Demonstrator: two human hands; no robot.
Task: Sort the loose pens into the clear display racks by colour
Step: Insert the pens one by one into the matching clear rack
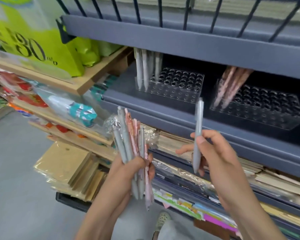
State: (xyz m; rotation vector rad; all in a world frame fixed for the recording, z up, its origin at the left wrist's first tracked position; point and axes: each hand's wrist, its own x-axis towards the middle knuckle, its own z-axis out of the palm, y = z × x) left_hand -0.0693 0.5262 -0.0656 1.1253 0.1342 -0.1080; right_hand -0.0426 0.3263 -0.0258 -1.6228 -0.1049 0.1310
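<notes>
**Pens held up at the shelf**

On the grey shelf (121,89) stand a clear rack (173,96) with grey pens (142,71) and a second rack (270,118) with pink pens (230,84). Below the shelf's front edge, the left hand (133,172) grips a bunch of pens (128,141), grey and pink. The right hand (215,149) pinches one grey pen (198,122), upright before the shelf

That single pen (198,129) is looking plain grey, bundle (130,135) is mixing grey with speckled pink, bag (62,54) is glowing lime green.
</notes>
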